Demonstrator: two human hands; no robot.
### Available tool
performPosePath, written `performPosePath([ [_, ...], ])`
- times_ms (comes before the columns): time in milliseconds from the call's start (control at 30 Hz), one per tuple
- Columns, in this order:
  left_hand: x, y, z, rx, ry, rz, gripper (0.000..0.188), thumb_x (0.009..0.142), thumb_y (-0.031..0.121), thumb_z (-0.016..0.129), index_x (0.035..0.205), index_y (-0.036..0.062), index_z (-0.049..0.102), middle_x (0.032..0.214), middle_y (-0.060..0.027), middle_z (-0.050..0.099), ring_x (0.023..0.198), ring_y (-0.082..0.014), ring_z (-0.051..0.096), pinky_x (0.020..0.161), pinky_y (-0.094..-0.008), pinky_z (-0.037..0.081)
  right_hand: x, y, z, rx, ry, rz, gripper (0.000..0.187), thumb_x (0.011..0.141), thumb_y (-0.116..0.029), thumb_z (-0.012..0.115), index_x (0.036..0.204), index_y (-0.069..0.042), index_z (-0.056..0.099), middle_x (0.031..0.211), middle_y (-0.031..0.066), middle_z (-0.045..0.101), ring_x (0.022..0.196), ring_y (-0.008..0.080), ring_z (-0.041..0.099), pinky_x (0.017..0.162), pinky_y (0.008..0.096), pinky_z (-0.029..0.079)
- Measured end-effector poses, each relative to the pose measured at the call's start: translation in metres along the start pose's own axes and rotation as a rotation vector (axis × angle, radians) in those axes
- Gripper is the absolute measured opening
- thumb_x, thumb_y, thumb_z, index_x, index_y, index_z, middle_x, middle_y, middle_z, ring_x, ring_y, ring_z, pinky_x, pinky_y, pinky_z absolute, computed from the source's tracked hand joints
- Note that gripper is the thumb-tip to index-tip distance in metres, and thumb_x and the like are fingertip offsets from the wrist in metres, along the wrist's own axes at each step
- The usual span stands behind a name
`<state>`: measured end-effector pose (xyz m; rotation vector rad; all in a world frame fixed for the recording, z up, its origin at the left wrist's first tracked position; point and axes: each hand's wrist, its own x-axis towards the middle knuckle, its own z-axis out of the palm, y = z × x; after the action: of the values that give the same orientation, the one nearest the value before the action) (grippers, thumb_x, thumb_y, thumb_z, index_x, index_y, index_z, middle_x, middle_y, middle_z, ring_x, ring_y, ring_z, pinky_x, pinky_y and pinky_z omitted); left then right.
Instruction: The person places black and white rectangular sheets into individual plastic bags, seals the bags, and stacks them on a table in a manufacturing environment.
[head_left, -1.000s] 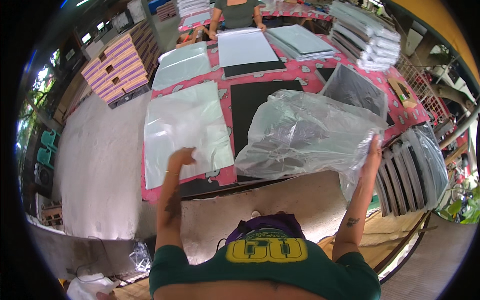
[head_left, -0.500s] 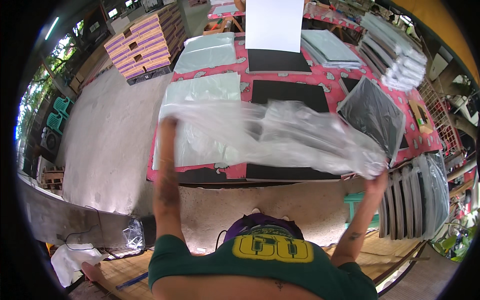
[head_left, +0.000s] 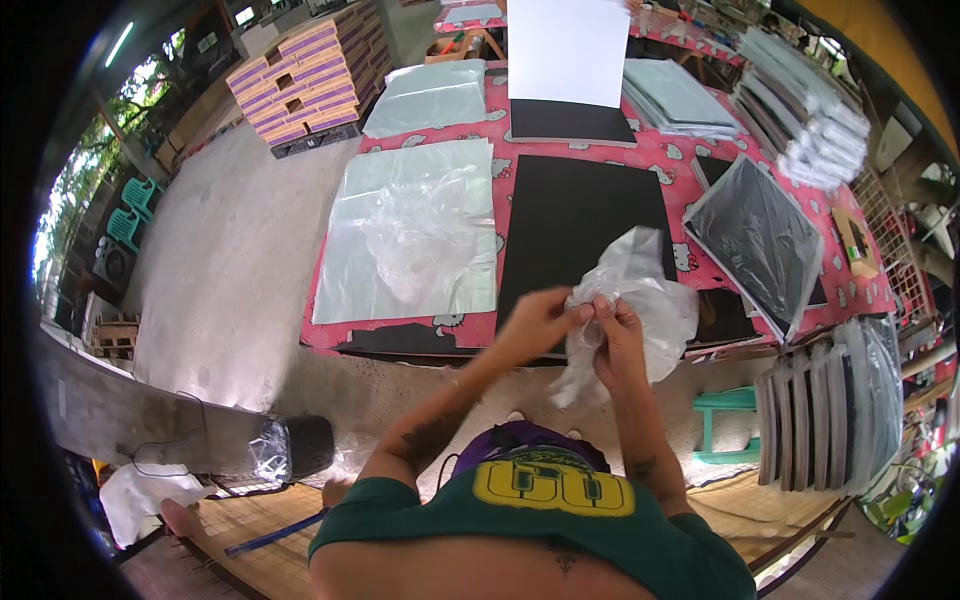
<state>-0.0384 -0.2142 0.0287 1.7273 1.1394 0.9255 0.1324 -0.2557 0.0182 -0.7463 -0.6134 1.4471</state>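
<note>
Two hands, my left hand [head_left: 543,322] and right hand [head_left: 620,343], pinch the crumpled plastic [head_left: 650,305] at five o'clock from the black board [head_left: 583,220]; clear sheets [head_left: 350,275] lie at its nine o'clock

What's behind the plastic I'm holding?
Behind the crumpled clear plastic, a black board shows on the pink-covered table. Whatever the bunched folds cover can't be seen.

On the table [head_left: 660,150] — board [head_left: 585,215] behind the plastic bag [head_left: 652,290], plastic sheets [head_left: 405,235] left, wrapped board [head_left: 757,240] right.
</note>
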Motion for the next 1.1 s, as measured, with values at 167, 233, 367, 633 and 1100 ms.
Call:
performPosePath([
  [167, 0.010, -0.038, -0.022, 0.181, 0.494, 0.186, 0.009, 0.088, 0.004, 0.052, 0.092, 0.0006, 0.060, 0.064, -0.0067, 0.059, 0.060, -0.0095, 0.052, 0.055, -0.0266, 0.043, -0.012, -0.037, -0.005, 0.473, -0.021, 0.117, 0.026, 0.095, -0.026, 0.051, 0.103, -0.003, 0.059, 0.098, 0.0089, 0.065, 0.091, 0.0155, 0.063, 0.077, 0.0291, 0.055],
  [233, 0.025, -0.097, -0.076, 0.009, 0.668, 0.039, 0.011, 0.086, 0.002, 0.048, 0.089, -0.0004, 0.058, 0.062, -0.0079, 0.057, 0.056, -0.0142, 0.057, 0.051, -0.0293, 0.045, -0.015, -0.064, -0.042, 0.454, 0.022, 0.043, 0.034, 0.095, -0.034, 0.048, 0.109, -0.004, 0.055, 0.102, 0.0087, 0.064, 0.088, 0.0162, 0.064, 0.072, 0.0280, 0.057],
  [367, -0.063, -0.217, -0.353, 0.897, 1.016, -0.112, 0.032, 0.090, 0.026, 0.045, 0.080, -0.0013, 0.058, 0.074, -0.0168, 0.059, 0.068, -0.0278, 0.056, 0.061, -0.0423, 0.043, -0.008, -0.130, -0.127, 0.359, 0.170, -0.208, 0.043, 0.093, -0.034, 0.053, 0.122, -0.002, 0.051, 0.122, 0.0121, 0.056, 0.113, 0.0249, 0.053, 0.100, 0.0422, 0.041],
  [633, 0.028, -0.046, -0.265, 1.090, 1.020, 0.275, 0.023, 0.094, 0.013, 0.043, 0.110, -0.0021, 0.051, 0.107, -0.0164, 0.055, 0.093, -0.0322, 0.053, 0.087, -0.0430, 0.042, -0.031, -0.131, -0.098, -0.132, 0.327, -0.519, 0.028, 0.091, -0.018, 0.056, 0.113, 0.000, 0.057, 0.109, 0.0080, 0.061, 0.095, 0.0148, 0.059, 0.082, 0.0297, 0.049],
  [1100, 0.027, -0.027, -0.037, -0.302, 0.507, -0.101, 0.024, 0.097, 0.023, 0.048, 0.093, 0.0012, 0.057, 0.077, -0.0086, 0.061, 0.068, -0.0128, 0.060, 0.063, -0.0279, 0.049, -0.039, -0.046, 0.026, 0.292, 0.032, -0.271, 0.019, 0.090, -0.012, 0.058, 0.107, -0.003, 0.056, 0.105, 0.0078, 0.062, 0.090, 0.0158, 0.061, 0.081, 0.0319, 0.051],
])
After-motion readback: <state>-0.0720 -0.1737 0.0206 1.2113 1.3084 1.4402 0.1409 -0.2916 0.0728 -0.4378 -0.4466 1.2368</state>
